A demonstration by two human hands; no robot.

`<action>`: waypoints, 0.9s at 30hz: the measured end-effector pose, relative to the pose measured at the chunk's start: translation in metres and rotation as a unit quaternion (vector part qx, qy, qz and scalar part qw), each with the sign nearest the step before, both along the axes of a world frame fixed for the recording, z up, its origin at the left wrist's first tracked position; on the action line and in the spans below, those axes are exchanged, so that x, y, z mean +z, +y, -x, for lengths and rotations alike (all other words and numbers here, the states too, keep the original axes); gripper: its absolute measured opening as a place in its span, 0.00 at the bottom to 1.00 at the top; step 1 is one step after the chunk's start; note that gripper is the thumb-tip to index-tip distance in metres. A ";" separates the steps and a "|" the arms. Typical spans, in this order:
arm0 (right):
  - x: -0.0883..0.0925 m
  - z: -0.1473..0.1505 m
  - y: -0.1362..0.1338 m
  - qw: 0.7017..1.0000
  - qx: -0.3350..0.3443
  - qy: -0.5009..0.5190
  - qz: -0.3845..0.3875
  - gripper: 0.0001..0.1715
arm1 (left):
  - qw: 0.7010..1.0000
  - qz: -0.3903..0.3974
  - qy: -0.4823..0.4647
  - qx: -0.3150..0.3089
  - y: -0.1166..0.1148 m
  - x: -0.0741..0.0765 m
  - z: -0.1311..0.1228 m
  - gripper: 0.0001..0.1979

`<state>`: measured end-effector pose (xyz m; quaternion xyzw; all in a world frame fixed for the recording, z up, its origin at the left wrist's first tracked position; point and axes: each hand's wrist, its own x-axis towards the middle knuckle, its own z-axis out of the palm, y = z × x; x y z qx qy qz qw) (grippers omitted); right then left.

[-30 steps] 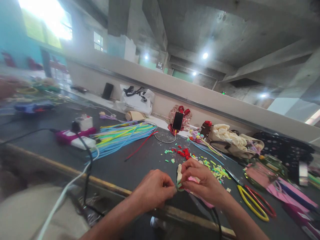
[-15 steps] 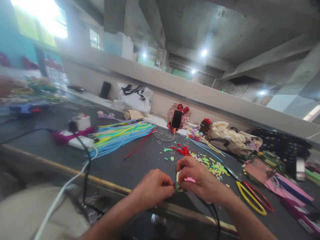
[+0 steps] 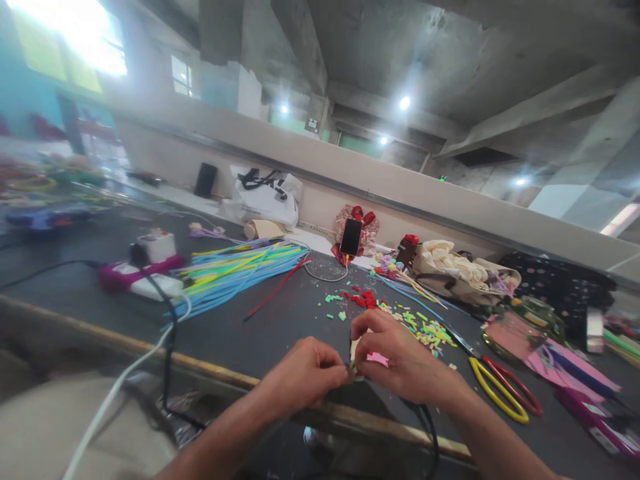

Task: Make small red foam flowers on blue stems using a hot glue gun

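Note:
Close to the table's front edge, my left hand (image 3: 313, 370) is closed, thumb and fingers pinched together. What it pinches, if anything, is too small to make out. My right hand (image 3: 395, 357) curls beside it, fingertips bent down around a small pale-green piece (image 3: 356, 373) that is mostly hidden by the fingers. A pink piece (image 3: 377, 359) shows under the right palm. Just beyond the right hand lie small cut red pieces (image 3: 366, 299) and scattered yellow-green pieces (image 3: 434, 335).
A bundle of blue, yellow and green strips (image 3: 240, 273) lies left of centre, with a red strip (image 3: 277, 290) beside it. Scissors (image 3: 500, 393) rest at right. A phone (image 3: 351, 237) leans at the back. A power strip (image 3: 145, 270) with cables stands at left.
The view has shifted slightly, so the table's things sit a little further left. Both hands keep nearly the same pose, the pale-green piece showing less between them.

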<state>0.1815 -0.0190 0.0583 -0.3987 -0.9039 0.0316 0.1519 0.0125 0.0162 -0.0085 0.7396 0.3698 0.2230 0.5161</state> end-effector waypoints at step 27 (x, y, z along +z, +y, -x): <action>-0.036 -0.004 -0.015 0.889 -0.178 0.416 -0.062 0.05 | 0.976 -0.040 -0.136 0.166 -0.006 0.003 -0.002 0.15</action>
